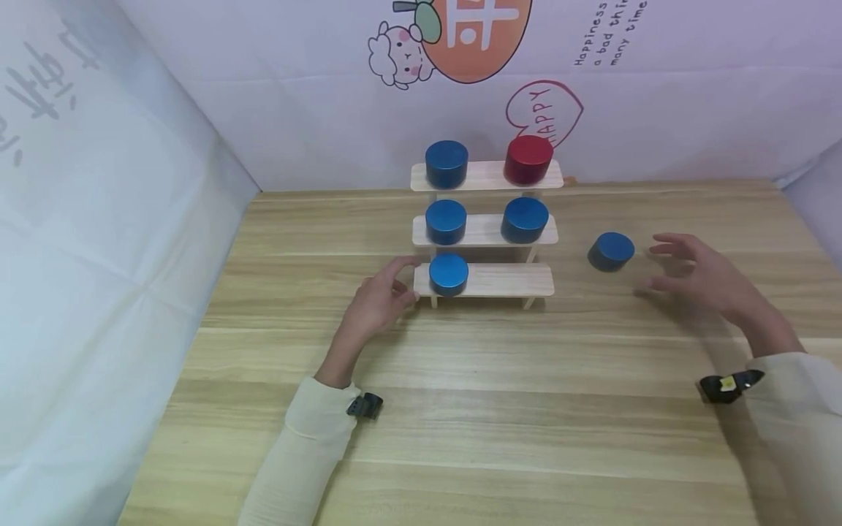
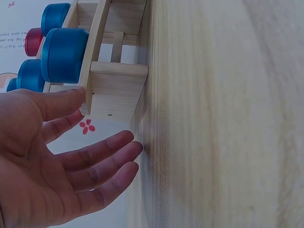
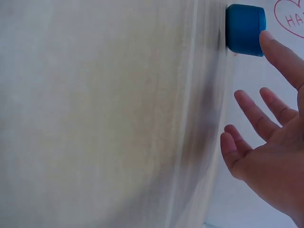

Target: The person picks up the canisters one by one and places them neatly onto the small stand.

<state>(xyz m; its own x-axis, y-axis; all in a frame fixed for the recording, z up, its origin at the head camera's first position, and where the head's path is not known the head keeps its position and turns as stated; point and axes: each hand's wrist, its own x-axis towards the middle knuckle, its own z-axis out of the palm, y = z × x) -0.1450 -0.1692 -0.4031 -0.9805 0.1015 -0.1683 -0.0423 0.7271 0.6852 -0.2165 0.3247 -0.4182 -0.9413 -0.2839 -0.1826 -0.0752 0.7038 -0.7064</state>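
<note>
A three-tier wooden display stand (image 1: 509, 280) stands at the table's back. My left hand (image 1: 375, 307) holds the left end of its lowest step between thumb and index finger; the other fingers spread loose in the left wrist view. Beside that grip, a round blue tin (image 1: 449, 275) sits on the lowest step. To the right of the stand, another blue tin (image 1: 610, 251) rests on the table. My right hand (image 1: 707, 277) hovers just right of this tin, fingers apart and holding nothing. In the right wrist view the thumb overlaps the tin's edge (image 3: 244, 29).
The middle step bears two blue tins (image 1: 446, 222) (image 1: 524, 220). On the top step are a blue tin (image 1: 446, 164) at left and a red tin (image 1: 529, 160) at right. A printed white cloth (image 1: 316, 109) hangs right behind the stand, over the wooden table's (image 1: 460, 409) back edge.
</note>
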